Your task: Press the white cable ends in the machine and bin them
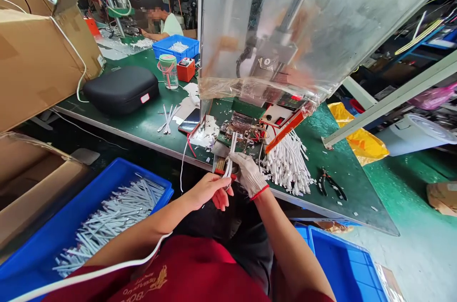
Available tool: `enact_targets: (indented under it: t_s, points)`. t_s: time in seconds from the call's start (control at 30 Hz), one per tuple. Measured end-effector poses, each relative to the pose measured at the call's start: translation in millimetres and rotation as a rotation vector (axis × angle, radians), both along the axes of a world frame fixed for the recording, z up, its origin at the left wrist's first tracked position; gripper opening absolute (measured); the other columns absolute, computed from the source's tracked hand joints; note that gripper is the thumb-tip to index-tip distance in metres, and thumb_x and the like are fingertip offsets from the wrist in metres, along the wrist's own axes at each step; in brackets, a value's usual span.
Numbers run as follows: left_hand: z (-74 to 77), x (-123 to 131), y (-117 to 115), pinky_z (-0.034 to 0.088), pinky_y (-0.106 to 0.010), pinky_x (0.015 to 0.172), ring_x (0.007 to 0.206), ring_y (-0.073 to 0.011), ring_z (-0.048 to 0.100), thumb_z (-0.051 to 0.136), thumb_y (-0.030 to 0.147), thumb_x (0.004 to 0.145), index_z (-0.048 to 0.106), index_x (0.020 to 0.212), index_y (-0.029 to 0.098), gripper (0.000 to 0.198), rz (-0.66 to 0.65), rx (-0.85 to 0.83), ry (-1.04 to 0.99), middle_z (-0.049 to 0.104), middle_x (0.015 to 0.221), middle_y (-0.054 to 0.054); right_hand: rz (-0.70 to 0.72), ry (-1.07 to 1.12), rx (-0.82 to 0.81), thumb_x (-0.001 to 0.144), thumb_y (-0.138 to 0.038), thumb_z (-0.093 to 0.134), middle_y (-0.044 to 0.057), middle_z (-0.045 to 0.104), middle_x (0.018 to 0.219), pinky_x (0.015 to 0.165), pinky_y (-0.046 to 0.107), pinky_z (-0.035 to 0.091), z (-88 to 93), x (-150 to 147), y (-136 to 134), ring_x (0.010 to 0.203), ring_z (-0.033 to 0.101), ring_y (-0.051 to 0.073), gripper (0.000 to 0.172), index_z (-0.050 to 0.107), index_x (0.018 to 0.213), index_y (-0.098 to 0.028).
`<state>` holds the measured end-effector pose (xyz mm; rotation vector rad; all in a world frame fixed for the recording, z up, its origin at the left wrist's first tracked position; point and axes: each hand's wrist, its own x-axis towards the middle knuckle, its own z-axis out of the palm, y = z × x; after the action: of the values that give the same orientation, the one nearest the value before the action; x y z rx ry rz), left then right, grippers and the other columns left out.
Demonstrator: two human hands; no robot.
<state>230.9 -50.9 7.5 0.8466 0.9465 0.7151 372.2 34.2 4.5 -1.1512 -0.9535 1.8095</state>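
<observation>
White flat cable strip [231, 153] stands upright at the front edge of the bench. R hand [249, 174], in a white knit glove w/ red cuff band, is clamped on it, fingers pinching the strip at about mid-length. L hand [209, 191], bare, is close beside the R hand, fingers curled near the strip's lower end; whether they grip it cannot be told. A small red item shows at the fingers of both hands — too small to identify.

Directly beyond the hands: wired PCB [238, 131], below a clear plastic guard [257, 21], w/ an orange bar [283, 131] at its right. Pile of white cables [287, 164] lies on the green bench mat [150, 123] right of the PCB; black-handled pliers [332, 184] lie farther right. Below L forearm, blue crate [148, 175] holds more white cables. Far end of bench — co-worker [167, 25] sits beside a second blue crate [174, 49].
</observation>
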Motion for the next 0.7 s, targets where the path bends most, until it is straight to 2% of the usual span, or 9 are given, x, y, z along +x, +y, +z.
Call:
enact_targets:
  t_s: [0.23, 0.37, 0.5, 0.6, 0.7]
  points:
    - [0.8, 0.4, 0.7, 0.046, -0.022, 0.044, 0.045, -0.0171, 0.064, 0.064, 0.068, 0.076, 0.068, 0.075, 0.009, 0.059, 0.006, -0.013, 0.000, 0.067, 0.055, -0.008, 0.016, 0.029, 0.003, 0.064, -0.042, 0.083, -0.003, 0.058, 0.059, 0.037, 0.020, 0.034, -3.2, 0.2, -2.0, 0.042, 0.046, 0.008, 0.033, 0.061, 0.072, -0.018]
    - [1.8, 1.8, 2.3, 0.046, -0.023, 0.043, 0.045, -0.0179, 0.064, 0.064, 0.070, 0.073, 0.069, 0.078, 0.009, 0.061, -0.014, -0.042, -0.012, 0.068, 0.057, -0.008, 0.026, 0.066, -0.007, 0.064, -0.040, 0.083, -0.002, 0.059, 0.060, 0.039, 0.021, 0.039, -2.4, 0.1, -0.5, 0.044, 0.049, 0.010, 0.032, 0.063, 0.074, -0.018]
    - [4.4, 5.7, 4.6, 0.047, -0.025, 0.044, 0.046, -0.0189, 0.065, 0.056, 0.081, 0.073, 0.070, 0.087, 0.008, 0.075, -0.017, -0.063, 0.013, 0.069, 0.059, -0.009, -0.014, 0.043, 0.004, 0.070, -0.040, 0.078, 0.001, 0.061, 0.062, 0.037, 0.022, 0.038, 2.6, -3.5, 14.9, 0.046, 0.050, 0.011, 0.026, 0.068, 0.075, -0.016]
    - [5.5, 8.6, 6.3, 0.047, -0.025, 0.044, 0.046, -0.0188, 0.064, 0.056, 0.084, 0.069, 0.069, 0.083, 0.009, 0.077, -0.025, -0.050, 0.023, 0.069, 0.059, -0.009, -0.075, 0.057, -0.032, 0.076, -0.035, 0.071, 0.004, 0.065, 0.066, 0.047, 0.025, 0.049, 6.5, -9.5, 32.7, 0.052, 0.057, 0.014, 0.019, 0.069, 0.074, -0.016]
    - [5.1, 10.2, 7.7, 0.046, -0.025, 0.043, 0.045, -0.0188, 0.063, 0.055, 0.083, 0.067, 0.068, 0.078, 0.009, 0.076, -0.023, -0.044, 0.012, 0.067, 0.057, -0.009, -0.096, 0.086, -0.069, 0.080, -0.030, 0.069, 0.004, 0.063, 0.062, 0.051, 0.026, 0.052, 8.4, -16.1, 45.4, 0.052, 0.058, 0.015, 0.016, 0.067, 0.073, -0.016]
